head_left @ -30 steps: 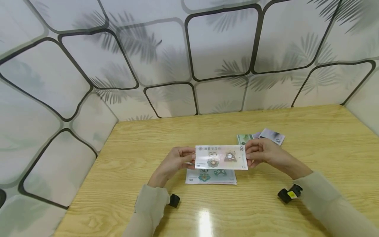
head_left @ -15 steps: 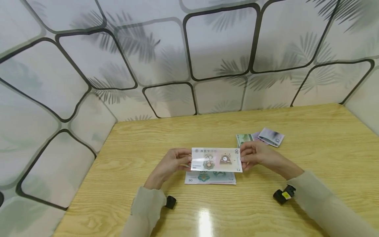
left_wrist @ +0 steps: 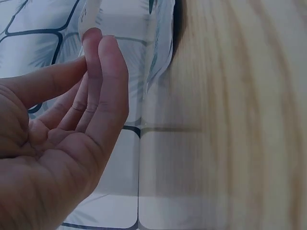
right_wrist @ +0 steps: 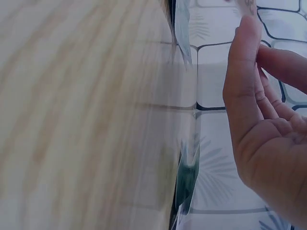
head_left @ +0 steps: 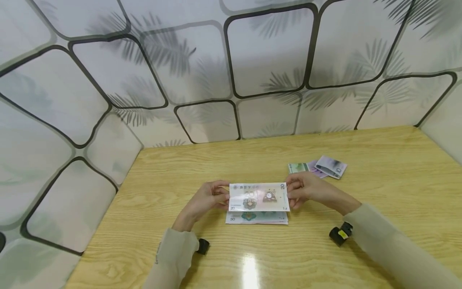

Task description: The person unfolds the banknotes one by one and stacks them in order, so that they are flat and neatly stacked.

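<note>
Both hands hold a white-and-pink play banknote marked 20, stretched flat between them in the head view. My left hand pinches its left short edge between thumb and fingers, seen close up as the note's corner in the left wrist view. At the opposite edge, my right hand pinches the note the same way. A small stack of teal banknotes marked 50 lies on the table just below it; the 20 note overlaps most of the stack in the head view.
Behind my right hand lie a green banknote and folded purple banknotes, one marked 10. The wood-grain table meets a patterned wall at its back edge. Black wrist cameras hang below both sleeves.
Both hands have carried the 20 note left and slightly down, so it now lines up closely with the stack of 50s. The stack and the notes at the back stay put.
</note>
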Action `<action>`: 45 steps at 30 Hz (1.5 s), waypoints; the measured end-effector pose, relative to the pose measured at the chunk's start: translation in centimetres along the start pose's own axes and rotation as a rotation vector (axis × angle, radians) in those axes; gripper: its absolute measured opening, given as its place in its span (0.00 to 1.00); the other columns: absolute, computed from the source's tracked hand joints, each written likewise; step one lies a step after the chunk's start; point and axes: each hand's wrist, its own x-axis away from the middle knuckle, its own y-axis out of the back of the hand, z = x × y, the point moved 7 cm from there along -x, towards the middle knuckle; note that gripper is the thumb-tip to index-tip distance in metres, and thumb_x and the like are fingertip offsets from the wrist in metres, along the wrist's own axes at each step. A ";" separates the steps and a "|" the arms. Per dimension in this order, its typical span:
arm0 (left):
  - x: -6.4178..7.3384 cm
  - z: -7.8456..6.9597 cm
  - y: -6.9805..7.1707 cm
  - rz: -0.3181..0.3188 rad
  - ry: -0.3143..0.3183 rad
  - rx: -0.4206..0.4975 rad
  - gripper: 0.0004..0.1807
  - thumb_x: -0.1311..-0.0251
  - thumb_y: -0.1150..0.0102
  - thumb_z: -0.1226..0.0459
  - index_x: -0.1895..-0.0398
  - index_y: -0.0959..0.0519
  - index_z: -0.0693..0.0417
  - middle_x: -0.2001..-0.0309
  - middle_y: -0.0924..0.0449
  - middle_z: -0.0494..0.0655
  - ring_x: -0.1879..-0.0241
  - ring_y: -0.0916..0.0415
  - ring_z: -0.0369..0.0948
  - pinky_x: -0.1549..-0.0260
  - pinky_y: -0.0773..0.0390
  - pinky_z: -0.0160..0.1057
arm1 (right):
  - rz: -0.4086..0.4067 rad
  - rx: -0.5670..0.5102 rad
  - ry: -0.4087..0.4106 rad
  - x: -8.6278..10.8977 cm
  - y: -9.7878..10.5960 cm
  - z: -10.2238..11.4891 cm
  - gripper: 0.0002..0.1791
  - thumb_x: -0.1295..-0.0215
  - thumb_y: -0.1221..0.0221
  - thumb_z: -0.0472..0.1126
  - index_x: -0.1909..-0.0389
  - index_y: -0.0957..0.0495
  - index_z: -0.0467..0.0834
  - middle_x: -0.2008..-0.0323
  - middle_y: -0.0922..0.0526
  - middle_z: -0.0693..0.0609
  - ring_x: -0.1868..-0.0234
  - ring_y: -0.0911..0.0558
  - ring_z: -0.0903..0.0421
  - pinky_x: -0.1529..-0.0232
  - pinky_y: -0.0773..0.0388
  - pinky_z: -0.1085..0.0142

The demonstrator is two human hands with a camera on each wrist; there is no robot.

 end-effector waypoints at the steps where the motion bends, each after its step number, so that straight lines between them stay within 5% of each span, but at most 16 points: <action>1: 0.0 0.0 0.0 -0.002 -0.001 -0.007 0.24 0.30 0.48 0.78 0.32 0.35 0.76 0.62 0.20 0.51 0.66 0.20 0.39 0.62 0.13 0.40 | 0.005 0.008 -0.007 -0.1 -0.1 0.0 0.12 0.32 0.44 0.26 0.52 0.31 0.25 0.70 0.17 0.44 0.71 0.16 0.56 0.67 0.13 0.62; 14: 0.1 0.2 -0.3 0.007 0.052 -0.086 0.22 0.31 0.48 0.79 0.34 0.31 0.74 0.61 0.20 0.58 0.69 0.19 0.40 0.66 0.14 0.38 | 0.030 0.071 -0.094 -0.8 -1.3 -0.8 0.19 0.36 0.46 0.23 0.45 0.35 0.23 0.74 0.18 0.47 0.75 0.17 0.56 0.71 0.13 0.63; 33: 0.0 0.1 0.0 -0.045 0.075 -0.150 0.19 0.29 0.48 0.77 0.37 0.28 0.74 0.63 0.20 0.57 0.69 0.18 0.41 0.67 0.13 0.39 | 0.099 0.107 -0.143 -0.3 -2.9 -0.6 0.12 0.35 0.45 0.25 0.52 0.30 0.26 0.75 0.17 0.45 0.78 0.18 0.58 0.75 0.15 0.66; 37: -0.3 0.0 -0.1 -0.067 0.061 -0.204 0.17 0.30 0.46 0.76 0.40 0.26 0.73 0.62 0.20 0.57 0.66 0.19 0.42 0.65 0.14 0.41 | 0.076 0.232 -0.097 0.2 -2.5 0.0 0.03 0.34 0.44 0.27 0.62 0.24 0.30 0.80 0.19 0.49 0.83 0.23 0.61 0.82 0.22 0.71; 40: -0.4 -0.3 0.0 -0.110 0.057 -0.258 0.15 0.31 0.44 0.76 0.43 0.23 0.72 0.60 0.20 0.57 0.66 0.21 0.42 0.66 0.15 0.40 | -0.006 0.389 -0.029 0.4 -1.8 0.9 0.05 0.32 0.42 0.30 0.68 0.21 0.34 0.81 0.22 0.52 0.85 0.28 0.63 0.85 0.30 0.73; 45: -0.4 -0.2 0.2 -0.158 0.086 -0.290 0.14 0.33 0.43 0.76 0.45 0.20 0.70 0.58 0.20 0.57 0.63 0.22 0.44 0.68 0.16 0.38 | -0.173 0.692 0.081 0.6 -2.4 2.4 0.12 0.32 0.35 0.40 0.61 0.19 0.33 0.71 0.19 0.50 0.73 0.23 0.58 0.73 0.22 0.65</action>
